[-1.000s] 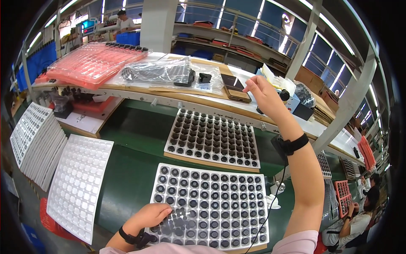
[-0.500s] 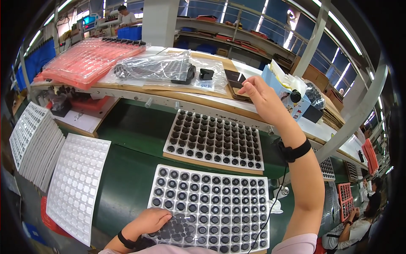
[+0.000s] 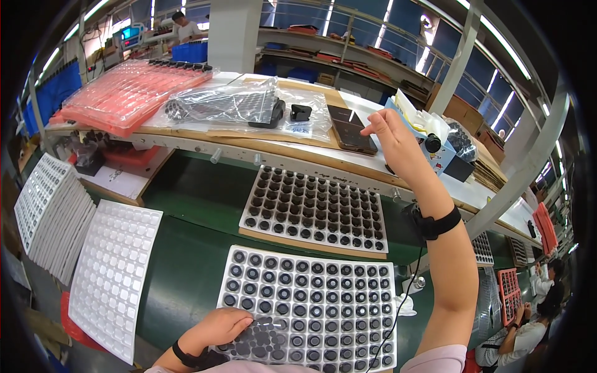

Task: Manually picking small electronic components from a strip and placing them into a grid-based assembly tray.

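Observation:
My left hand (image 3: 227, 324) is closed on the edge of a clear film with dark round discs (image 3: 260, 339); it lies over the lower left of a white tray of black round parts (image 3: 314, 292). My raised right hand (image 3: 393, 140) is above the shelf, just right of a dark smartphone (image 3: 351, 130) and in front of a blue tissue box (image 3: 440, 155). Its fingers are curled together; whatever they may hold is too small to see. A second tray of black cylindrical parts (image 3: 316, 208) lies beyond the first.
A white moulded tray (image 3: 115, 273) leans at the left beside a stack of trays (image 3: 59, 217). Pink trays in plastic (image 3: 124, 93) and a clear bag (image 3: 217, 102) lie on the shelf (image 3: 298, 142). A black cable (image 3: 407, 286) hangs from my right wristband. Other people sit at right.
My right hand has shifted slightly right, uncovering more of the smartphone, and its fingers have curled in. My left hand keeps its place on the film.

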Action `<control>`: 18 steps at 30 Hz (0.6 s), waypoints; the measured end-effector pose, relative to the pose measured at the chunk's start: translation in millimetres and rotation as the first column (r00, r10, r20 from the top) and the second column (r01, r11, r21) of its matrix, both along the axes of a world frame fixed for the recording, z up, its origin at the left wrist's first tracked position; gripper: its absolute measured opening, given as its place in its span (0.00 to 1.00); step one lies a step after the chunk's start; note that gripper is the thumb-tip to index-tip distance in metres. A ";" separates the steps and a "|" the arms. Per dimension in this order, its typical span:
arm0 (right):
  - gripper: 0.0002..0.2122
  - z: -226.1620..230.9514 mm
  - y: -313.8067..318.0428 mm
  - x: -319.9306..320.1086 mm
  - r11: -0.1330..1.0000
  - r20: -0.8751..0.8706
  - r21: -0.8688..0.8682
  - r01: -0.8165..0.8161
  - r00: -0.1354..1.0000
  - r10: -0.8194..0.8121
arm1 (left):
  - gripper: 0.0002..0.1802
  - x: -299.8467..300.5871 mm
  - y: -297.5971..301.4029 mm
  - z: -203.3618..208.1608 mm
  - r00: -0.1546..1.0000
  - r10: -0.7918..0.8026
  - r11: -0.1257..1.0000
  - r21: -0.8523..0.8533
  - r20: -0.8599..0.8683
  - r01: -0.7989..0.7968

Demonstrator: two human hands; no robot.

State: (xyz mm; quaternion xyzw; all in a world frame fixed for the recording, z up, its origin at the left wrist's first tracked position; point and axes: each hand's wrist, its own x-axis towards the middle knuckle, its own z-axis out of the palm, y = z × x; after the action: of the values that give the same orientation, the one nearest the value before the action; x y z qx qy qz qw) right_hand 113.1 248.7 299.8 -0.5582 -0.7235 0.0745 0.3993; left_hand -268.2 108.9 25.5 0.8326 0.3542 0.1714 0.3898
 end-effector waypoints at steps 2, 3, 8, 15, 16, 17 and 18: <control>0.23 -0.9 -1.4 1.2 1.000 0.006 -0.021 0.009 1.000 -0.009 | 0.14 1.4 -0.9 3.0 1.000 -0.004 1.000 -0.022 -0.007 0.004; 0.23 -1.2 -0.4 -0.1 0.999 0.012 -0.035 0.014 1.000 -0.014 | 0.14 0.9 0.1 2.7 1.000 -0.004 1.000 -0.024 -0.005 0.004; 0.23 -3.0 3.6 -5.9 0.997 0.007 -0.077 0.026 1.000 -0.025 | 0.14 -0.6 1.7 1.0 1.000 -0.011 0.999 -0.034 -0.012 0.011; 0.23 -1.7 11.2 -12.5 0.989 0.031 -0.130 -0.071 0.997 0.076 | 0.16 -1.2 0.4 -0.2 1.000 -0.004 1.000 -0.022 -0.017 0.004; 0.23 -0.9 12.0 -14.4 0.989 0.031 -0.131 -0.071 0.997 0.076 | 0.16 -1.0 0.6 -0.6 1.000 -0.005 1.000 -0.017 -0.015 0.005; 0.23 0.4 12.6 -16.5 0.989 0.032 -0.124 -0.075 0.996 0.080 | 0.16 -0.8 0.8 -0.8 1.000 -0.006 1.000 -0.012 -0.011 0.006; 0.22 1.3 13.0 -18.6 0.990 0.033 -0.118 -0.079 0.996 0.084 | 0.16 -0.8 0.6 -1.1 1.000 -0.007 1.000 -0.008 -0.009 0.007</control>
State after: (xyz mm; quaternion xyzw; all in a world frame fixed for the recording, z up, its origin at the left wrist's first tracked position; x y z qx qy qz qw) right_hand 94.5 261.7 301.2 -0.5519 -0.7475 0.1222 0.3489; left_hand -269.0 109.5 24.5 0.8330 0.3538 0.1651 0.3921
